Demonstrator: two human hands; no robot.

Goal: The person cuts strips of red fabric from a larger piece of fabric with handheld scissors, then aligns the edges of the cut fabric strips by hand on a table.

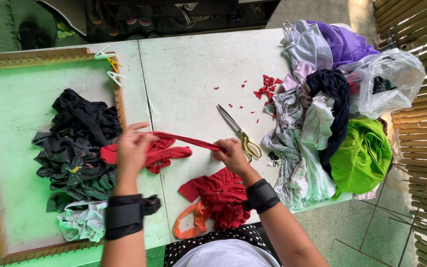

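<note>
Left hand (132, 148) and right hand (232, 154) each pinch an end of a red fabric strip (189, 142), stretched taut between them at table centre. Loose red cloth (161, 155) lies under the strip; a red garment (221, 198) at 6 o'clock. Scissors (240, 133) just beside the right hand, at its 1 o'clock. Dark cloth pile (77, 143) at 9 o'clock, mixed clothes heap (317, 113) at 3 o'clock.

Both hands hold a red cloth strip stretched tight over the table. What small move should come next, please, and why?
Probably the left hand should lay its end of the red strip onto the red bundle beside it. The strip is already pulled taut between the left hand and the right hand, more red strips lie gathered just under the left hand, and the scissors rest unused on the table.
</note>
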